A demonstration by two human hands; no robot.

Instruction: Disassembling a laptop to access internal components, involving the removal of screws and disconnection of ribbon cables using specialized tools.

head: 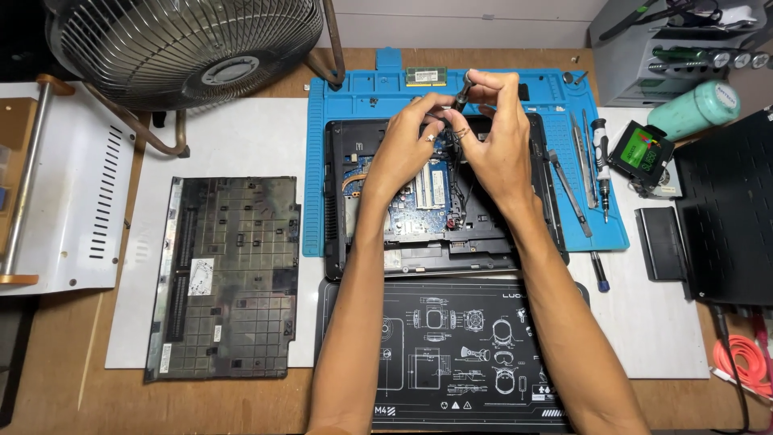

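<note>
The right hand (501, 133) grips a screwdriver (464, 92) upright over the opened laptop (354, 234). The left hand (411, 141) pinches closed at its tip.

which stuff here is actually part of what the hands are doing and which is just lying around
In use:
- left hand, steadying
- right hand, gripping the screwdriver
- opened laptop
- blue repair mat

Lying about:
- removed bottom cover
- fan
- memory stick
- tweezers
- green bottle
- black printed mat
</note>
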